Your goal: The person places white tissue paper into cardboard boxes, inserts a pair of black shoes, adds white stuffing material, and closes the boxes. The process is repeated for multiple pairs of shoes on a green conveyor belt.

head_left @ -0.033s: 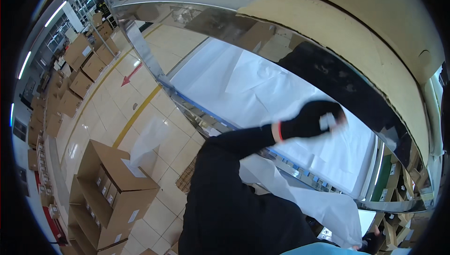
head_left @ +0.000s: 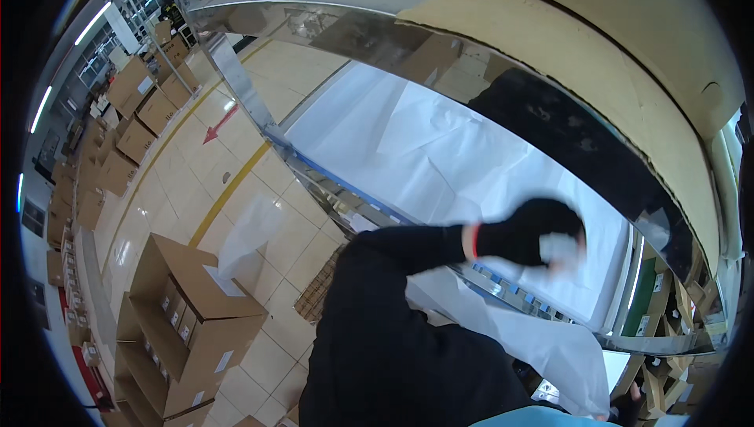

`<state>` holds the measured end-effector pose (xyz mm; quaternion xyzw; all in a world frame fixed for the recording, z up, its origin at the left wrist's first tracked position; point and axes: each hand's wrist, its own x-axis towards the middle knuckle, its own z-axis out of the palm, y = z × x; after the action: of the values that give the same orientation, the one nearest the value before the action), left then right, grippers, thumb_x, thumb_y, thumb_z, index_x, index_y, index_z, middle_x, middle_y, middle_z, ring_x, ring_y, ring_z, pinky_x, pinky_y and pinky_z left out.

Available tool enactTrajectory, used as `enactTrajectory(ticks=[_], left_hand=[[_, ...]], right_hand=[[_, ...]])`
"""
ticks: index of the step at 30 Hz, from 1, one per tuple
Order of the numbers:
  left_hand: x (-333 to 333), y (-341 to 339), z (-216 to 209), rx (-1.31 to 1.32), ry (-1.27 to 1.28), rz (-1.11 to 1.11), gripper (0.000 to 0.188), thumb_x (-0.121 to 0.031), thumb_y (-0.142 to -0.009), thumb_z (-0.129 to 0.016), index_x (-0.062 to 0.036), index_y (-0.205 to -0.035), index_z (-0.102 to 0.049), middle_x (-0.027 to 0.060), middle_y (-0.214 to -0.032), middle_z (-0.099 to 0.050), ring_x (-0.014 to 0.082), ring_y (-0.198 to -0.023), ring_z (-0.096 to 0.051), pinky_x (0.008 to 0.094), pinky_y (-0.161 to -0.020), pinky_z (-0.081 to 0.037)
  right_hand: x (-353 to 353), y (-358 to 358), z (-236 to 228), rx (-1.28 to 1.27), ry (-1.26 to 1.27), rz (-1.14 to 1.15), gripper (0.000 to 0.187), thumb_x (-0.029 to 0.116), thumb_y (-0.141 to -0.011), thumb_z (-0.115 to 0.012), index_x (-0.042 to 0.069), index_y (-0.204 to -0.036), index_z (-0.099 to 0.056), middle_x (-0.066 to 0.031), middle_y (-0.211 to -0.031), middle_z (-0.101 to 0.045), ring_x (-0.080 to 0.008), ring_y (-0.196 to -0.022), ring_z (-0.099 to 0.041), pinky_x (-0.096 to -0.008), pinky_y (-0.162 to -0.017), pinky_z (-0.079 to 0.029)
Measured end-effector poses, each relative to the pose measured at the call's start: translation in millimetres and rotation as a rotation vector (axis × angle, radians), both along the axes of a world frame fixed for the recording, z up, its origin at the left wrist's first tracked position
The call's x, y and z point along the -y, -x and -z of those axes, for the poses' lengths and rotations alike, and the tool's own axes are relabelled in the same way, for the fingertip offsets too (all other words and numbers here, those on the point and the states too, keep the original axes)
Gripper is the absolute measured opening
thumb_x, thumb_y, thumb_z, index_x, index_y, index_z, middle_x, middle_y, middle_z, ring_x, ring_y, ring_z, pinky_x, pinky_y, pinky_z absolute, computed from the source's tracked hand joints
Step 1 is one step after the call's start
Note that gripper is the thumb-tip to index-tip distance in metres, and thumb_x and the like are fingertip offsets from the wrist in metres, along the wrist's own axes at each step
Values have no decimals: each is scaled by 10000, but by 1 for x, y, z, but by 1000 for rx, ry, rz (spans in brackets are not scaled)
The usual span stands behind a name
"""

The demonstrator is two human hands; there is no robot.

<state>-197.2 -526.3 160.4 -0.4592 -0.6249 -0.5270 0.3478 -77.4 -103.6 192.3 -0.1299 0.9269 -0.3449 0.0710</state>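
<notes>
a downward fisheye view is given over a dark-sleeved arm. nearest, a black sleeve (head_left: 393, 333) is seen rising from the lower edge toward the right. a loose white sheet (head_left: 550, 344) is draped below and to the right of it, over the metal edge of the surface (head_left: 330, 183). one black-gloved hand (head_left: 526, 234) is reached over that edge, which hand cannot be told. its grip is curled around a small crumpled white piece (head_left: 559, 248), blurred, so the pinch is not certain. beyond the hand, white paper (head_left: 440, 152) is spread flat, its long axis running from upper left to lower right. farther left, open cardboard boxes (head_left: 184, 293) stand on the tiled floor (head_left: 259, 246).
</notes>
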Motion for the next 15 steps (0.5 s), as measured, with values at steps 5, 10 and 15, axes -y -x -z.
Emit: enactTrajectory(ticks=[5,10,15], left_hand=[[-119,-61,-4,-149,178,422,885,-689,-774,-531,-44,-1364,-394,260,-1379,-376,411,-1298,-360,576,-1052,-256],[-228,-36,73,-4,505,434,377,-126,-672,-648,-71,-1044,-620,115,-1048,-628,308,-1009,-588,456,-901,-421],[-323,-70,11,93,273,430,334,51,-631,-562,-63,-933,-646,107,-883,-652,300,-860,-627,376,-758,-500]], right_hand=[[-21,-44,-15,-95,-58,122,877,366,-648,-790,14,-1358,-413,-43,-949,-585,-144,-805,-555,-281,-678,-447],[-84,-180,-38,-246,-194,460,802,320,-673,-780,20,-1338,-446,-51,-999,-590,-146,-863,-558,-285,-733,-455],[-156,-355,-47,-305,-368,857,727,274,-699,-771,26,-1317,-479,-59,-1049,-595,-148,-920,-560,-289,-787,-463]])
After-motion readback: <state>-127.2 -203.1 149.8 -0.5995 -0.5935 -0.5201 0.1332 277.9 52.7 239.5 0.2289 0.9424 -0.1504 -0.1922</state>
